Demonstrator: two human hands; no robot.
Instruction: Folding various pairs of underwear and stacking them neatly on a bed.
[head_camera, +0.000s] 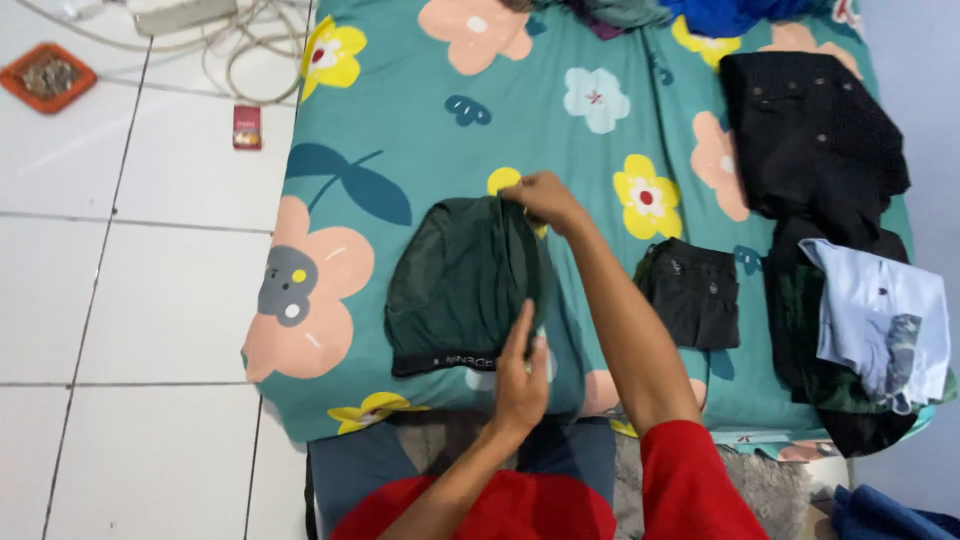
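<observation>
1. On the bed (400, 120), near its front edge: dark green garment (460, 290), folded, waistband toward the person, long axis running away from them.
2. Right hand (545, 198) at the garment's far right corner, fingers pinched shut on the cloth.
3. Left hand (522, 375) at the near right edge, fingers closed on the fabric.
4. Both hands sit on the garment's right side; folded black shorts (692, 290) lie just right.

A bed (420, 130) in a teal flowered sheet carries the clothes; a dark green garment (455, 285) lies flat near its front edge; a small folded black piece (692, 292) sits to the right, apart from it; further right — a black shirt (810, 140) and a heap topped by pale blue cloth (880, 315); blue and grey clothes (700, 12) bunch at the far edge.
</observation>
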